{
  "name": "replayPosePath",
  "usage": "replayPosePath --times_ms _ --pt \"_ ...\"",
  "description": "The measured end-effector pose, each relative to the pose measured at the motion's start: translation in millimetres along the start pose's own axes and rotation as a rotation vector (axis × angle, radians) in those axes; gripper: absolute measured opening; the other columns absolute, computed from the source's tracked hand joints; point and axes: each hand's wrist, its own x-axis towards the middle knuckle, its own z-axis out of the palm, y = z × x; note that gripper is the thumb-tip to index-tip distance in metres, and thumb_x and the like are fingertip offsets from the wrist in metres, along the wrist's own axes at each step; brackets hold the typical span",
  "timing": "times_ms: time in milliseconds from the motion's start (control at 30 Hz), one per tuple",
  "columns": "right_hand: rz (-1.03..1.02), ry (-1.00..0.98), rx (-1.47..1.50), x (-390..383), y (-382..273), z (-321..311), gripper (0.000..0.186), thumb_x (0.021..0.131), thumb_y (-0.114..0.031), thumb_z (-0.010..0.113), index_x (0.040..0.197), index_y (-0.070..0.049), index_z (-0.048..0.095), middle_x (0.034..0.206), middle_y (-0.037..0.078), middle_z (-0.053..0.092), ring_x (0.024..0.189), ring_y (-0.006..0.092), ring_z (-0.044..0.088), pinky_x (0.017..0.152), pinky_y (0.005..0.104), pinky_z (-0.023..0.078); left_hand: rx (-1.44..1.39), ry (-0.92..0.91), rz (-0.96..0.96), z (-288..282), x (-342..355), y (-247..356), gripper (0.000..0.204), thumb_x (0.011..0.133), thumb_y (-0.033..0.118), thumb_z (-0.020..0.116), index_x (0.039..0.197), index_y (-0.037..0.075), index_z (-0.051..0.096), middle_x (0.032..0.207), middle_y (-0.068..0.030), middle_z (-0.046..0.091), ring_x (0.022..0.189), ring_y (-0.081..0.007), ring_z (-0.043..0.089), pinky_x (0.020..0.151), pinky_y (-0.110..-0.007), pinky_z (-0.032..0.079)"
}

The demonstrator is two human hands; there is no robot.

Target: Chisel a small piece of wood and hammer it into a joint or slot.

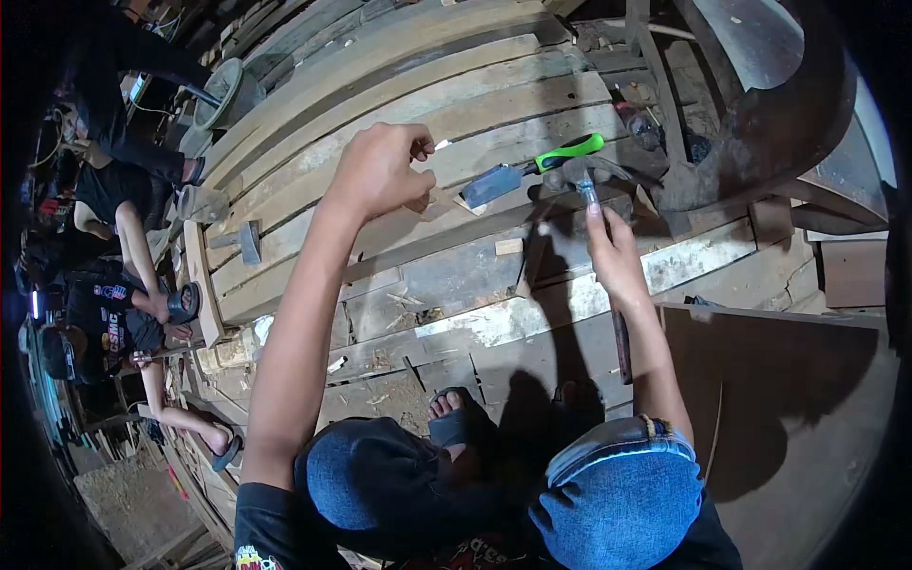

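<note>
- Right hand: grip clamped on the hammer.
- Left hand: fingers curled above the slatted bench — cannot tell its grip.
- Green handle: near the hammer's head.

Left arm nearly straight, left grip curled inward; right forearm angled forward, right grip closed.

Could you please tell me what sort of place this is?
Probably a woodworking workshop: the right hand holds a hammer, and a green-handled tool lies on wooden planks.
</note>
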Motion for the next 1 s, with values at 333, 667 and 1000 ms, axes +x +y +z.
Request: replayPosePath --times_ms 333,667,1000 --pt "0.014 -0.142 -0.300 -47 54 -11 0.041 0.101 -0.039 0.063 0.094 0.002 0.066 0.071 0.015 0.062 0.067 0.0208 0.057 0.065 0.0390 0.047 0.076 -0.125 -0.019 -8 -42 -31 0.036 0.074 0.020 0.077 0.102 -0.003 0.076 0.087 -0.0255 0.073 0.085 -0.0383 0.073 0.079 -0.044 0.057" --pt "0.246 -0.079 -0.230 -129 137 -31 0.037 0.099 -0.034 0.069 0.089 0.002 0.068 0.067 0.010 0.061 0.063 0.0162 0.053 0.060 0.0382 0.045 0.048 -0.017 -0.056 16 -124 -19 0.041 0.087 0.018 0.069 0.127 0.008 0.068 0.099 -0.0254 0.072 0.089 -0.0440 0.069 0.080 -0.051 0.057" --pt "0.290 -0.074 -0.660 -138 101 -42 0.033 0.100 -0.033 0.061 0.117 -0.005 0.068 0.102 0.027 0.072 0.101 0.0480 0.068 0.085 0.0549 0.053 -0.085 0.176 -0.193 38 -150 -7 0.034 0.082 0.008 0.069 0.115 0.000 0.073 0.109 -0.0257 0.072 0.102 -0.0426 0.070 0.092 -0.045 0.057"
